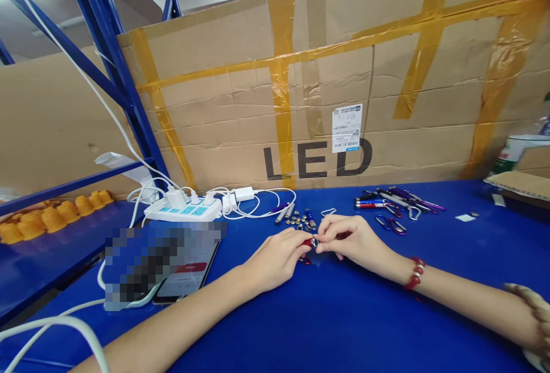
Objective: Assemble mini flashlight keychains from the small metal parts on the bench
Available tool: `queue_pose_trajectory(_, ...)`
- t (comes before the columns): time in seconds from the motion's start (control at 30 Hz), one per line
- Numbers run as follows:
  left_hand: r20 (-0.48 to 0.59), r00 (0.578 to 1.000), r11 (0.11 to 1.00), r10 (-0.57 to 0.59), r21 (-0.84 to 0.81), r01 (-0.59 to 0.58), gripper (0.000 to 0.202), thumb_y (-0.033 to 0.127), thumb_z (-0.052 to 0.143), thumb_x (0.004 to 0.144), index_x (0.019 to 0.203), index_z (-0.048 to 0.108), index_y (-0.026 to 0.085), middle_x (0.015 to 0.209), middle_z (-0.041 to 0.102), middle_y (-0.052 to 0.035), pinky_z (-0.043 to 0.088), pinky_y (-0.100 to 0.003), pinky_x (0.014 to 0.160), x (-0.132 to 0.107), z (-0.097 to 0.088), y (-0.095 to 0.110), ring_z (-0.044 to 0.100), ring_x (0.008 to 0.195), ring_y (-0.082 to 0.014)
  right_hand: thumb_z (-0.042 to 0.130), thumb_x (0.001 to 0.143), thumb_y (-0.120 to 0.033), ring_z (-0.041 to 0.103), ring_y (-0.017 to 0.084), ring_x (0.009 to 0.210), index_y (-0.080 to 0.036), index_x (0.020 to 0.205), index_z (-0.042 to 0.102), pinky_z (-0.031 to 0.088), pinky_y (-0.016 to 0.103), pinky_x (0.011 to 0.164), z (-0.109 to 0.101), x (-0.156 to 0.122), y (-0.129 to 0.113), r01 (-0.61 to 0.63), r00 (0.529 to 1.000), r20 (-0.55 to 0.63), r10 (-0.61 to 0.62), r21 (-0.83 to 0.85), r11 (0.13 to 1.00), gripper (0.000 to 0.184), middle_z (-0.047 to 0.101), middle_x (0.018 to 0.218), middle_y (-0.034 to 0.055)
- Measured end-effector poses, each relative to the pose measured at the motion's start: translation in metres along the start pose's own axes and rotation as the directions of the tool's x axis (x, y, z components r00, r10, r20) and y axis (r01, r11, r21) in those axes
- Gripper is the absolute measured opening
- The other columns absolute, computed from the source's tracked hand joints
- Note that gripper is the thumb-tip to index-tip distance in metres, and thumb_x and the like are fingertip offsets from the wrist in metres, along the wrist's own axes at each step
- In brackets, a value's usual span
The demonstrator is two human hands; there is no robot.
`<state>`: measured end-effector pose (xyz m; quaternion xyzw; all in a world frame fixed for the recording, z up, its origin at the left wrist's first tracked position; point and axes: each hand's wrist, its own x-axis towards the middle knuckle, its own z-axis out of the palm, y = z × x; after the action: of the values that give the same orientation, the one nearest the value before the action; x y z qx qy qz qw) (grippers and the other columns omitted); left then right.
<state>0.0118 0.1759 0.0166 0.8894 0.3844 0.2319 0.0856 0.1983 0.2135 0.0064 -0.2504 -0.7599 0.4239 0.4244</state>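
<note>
One left hand (277, 255) grips a red cylinder (308, 242) while the right hand (353, 242) pinches its silver end (315, 242).

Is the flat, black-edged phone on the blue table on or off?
On: the flat, black-edged phone is lit and shows a red bar.

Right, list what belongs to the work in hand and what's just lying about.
Likely in the work:
red piece between left hand and right hand
small round pieces
coloured tubes

Seemingly just lying about:
phone
power strip
cardboard
</note>
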Motion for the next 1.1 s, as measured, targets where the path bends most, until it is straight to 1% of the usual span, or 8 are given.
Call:
queue_pose_trajectory(0.17, -0.077, 0.995, 0.997, 0.069, 0.033, -0.066, 0.026, 0.021, 0.034, 0.089, 0.101, 0.057, 0.017, 0.093, 0.062, -0.0039, 0.046, -0.025, 0.078, 0.0000, 0.0029, -0.0019, 0.054, 0.086, -0.0134, 0.072, 0.063, -0.035, 0.048, 0.009, 0.053, -0.013, 0.049, 0.058, 0.038, 0.021, 0.046, 0.0024, -0.0006, -0.0014, 0.071, 0.996, -0.042, -0.077, -0.124, 0.990, 0.030, 0.055, 0.063, 0.0034)
queue_pose_trajectory(0.23, -0.095, 0.992, 0.996, 0.079, 0.048, -0.074, 0.024, 0.020, 0.036, 0.088, 0.099, 0.057, 0.017, 0.089, 0.063, -0.0037, 0.046, -0.024, 0.076, 0.0004, 0.0037, -0.0030, 0.054, 0.083, -0.0131, 0.070, 0.065, -0.037, 0.048, 0.010, 0.055, -0.012, 0.050, 0.056, 0.038, 0.022, 0.049, 0.0030, -0.0007, -0.0008, 0.067, 0.996, -0.055, -0.076, -0.151, 0.986, 0.032, 0.055, 0.061, 0.0032)
queue_pose_trajectory(0.37, -0.106, 0.990, 0.991, 0.089, 0.105, -0.078, 0.023, 0.021, 0.037, 0.088, 0.093, 0.059, 0.016, 0.080, 0.062, -0.0030, 0.045, -0.024, 0.071, 0.0015, 0.0052, -0.0047, 0.052, 0.075, -0.0126, 0.070, 0.062, -0.043, 0.043, 0.007, 0.046, -0.012, 0.051, 0.053, 0.032, 0.020, 0.043, 0.0037, 0.0002, -0.0010, -0.073, 0.997, -0.016, 0.072, -0.084, 0.994, 0.038, 0.052, 0.058, 0.0012)
queue_pose_trajectory(0.5, -0.091, 0.992, 0.984, 0.091, 0.163, -0.075, 0.024, 0.022, 0.036, 0.088, 0.086, 0.060, 0.015, 0.075, 0.060, -0.0035, 0.045, -0.025, 0.068, 0.0017, 0.0063, -0.0047, 0.051, 0.072, -0.0129, 0.072, 0.059, -0.046, 0.038, 0.004, 0.039, -0.012, 0.051, 0.048, 0.028, 0.018, 0.039, 0.0039, 0.0013, -0.0014, -0.200, 0.980, 0.011, 0.200, -0.045, 0.979, 0.042, 0.047, 0.050, -0.0019)
queue_pose_trajectory(0.63, -0.125, 0.991, 0.990, 0.055, 0.138, -0.038, 0.026, 0.024, 0.036, 0.088, 0.099, 0.059, 0.018, 0.082, 0.062, -0.0035, 0.047, -0.026, 0.073, 0.0022, 0.0060, -0.0045, 0.053, 0.078, -0.0138, 0.069, 0.061, -0.048, 0.040, 0.005, 0.038, -0.012, 0.055, 0.048, 0.027, 0.017, 0.038, 0.0038, 0.0019, 0.0016, -0.223, 0.975, 0.000, 0.223, -0.067, 0.973, 0.042, 0.047, 0.049, -0.0021)
queue_pose_trajectory(0.73, -0.126, 0.992, 0.996, 0.031, 0.091, -0.020, 0.030, 0.024, 0.036, 0.088, 0.114, 0.052, 0.023, 0.101, 0.063, -0.0017, 0.048, -0.028, 0.082, 0.0029, 0.0049, -0.0036, 0.055, 0.089, -0.0141, 0.067, 0.063, -0.049, 0.040, 0.005, 0.037, -0.013, 0.057, 0.050, 0.026, 0.017, 0.038, 0.0036, 0.0022, 0.0033, -0.219, 0.976, -0.020, 0.218, -0.091, 0.972, 0.041, 0.046, 0.047, -0.0025)
queue_pose_trajectory(0.83, -0.109, 0.994, 0.999, 0.017, 0.052, -0.011, 0.034, 0.023, 0.036, 0.089, 0.121, 0.045, 0.030, 0.118, 0.056, 0.0032, 0.046, -0.029, 0.090, 0.0034, 0.0032, -0.0017, 0.053, 0.101, -0.0129, 0.066, 0.065, -0.050, 0.039, 0.005, 0.037, -0.013, 0.058, 0.051, 0.026, 0.017, 0.039, 0.0036, 0.0026, 0.0027, -0.219, 0.976, -0.039, 0.216, -0.111, 0.969, 0.040, 0.045, 0.044, -0.0031)
queue_pose_trajectory(1.1, -0.100, 0.994, 0.996, -0.038, 0.073, 0.046, 0.030, 0.025, 0.034, 0.089, 0.113, 0.051, 0.029, 0.109, 0.061, 0.0027, 0.045, -0.030, 0.091, 0.0041, 0.0000, 0.0023, 0.055, 0.097, -0.0133, 0.063, 0.068, -0.051, 0.040, 0.006, 0.038, -0.012, 0.060, 0.052, 0.026, 0.017, 0.039, 0.0023, 0.0024, 0.0004, -0.220, 0.976, -0.022, 0.219, -0.119, 0.968, 0.041, 0.045, 0.043, -0.0029)
